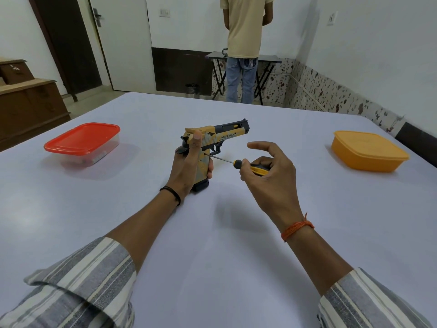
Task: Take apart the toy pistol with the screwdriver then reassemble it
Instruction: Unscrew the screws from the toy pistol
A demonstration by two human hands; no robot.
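My right hand [267,171] pinches the screwdriver [238,164], forefinger lifted, tip seated in the grip screw. My left hand [186,166] wraps the toy pistol [214,138], standing it magazine-down for steadiness.

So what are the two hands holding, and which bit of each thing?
The left hand grips the toy pistol by its handle. The right hand holds the screwdriver by its yellow-and-black handle, tip at the pistol's grip.

left grip [186,162]: fingers curled, thumb up | right grip [267,166]: curled, forefinger extended
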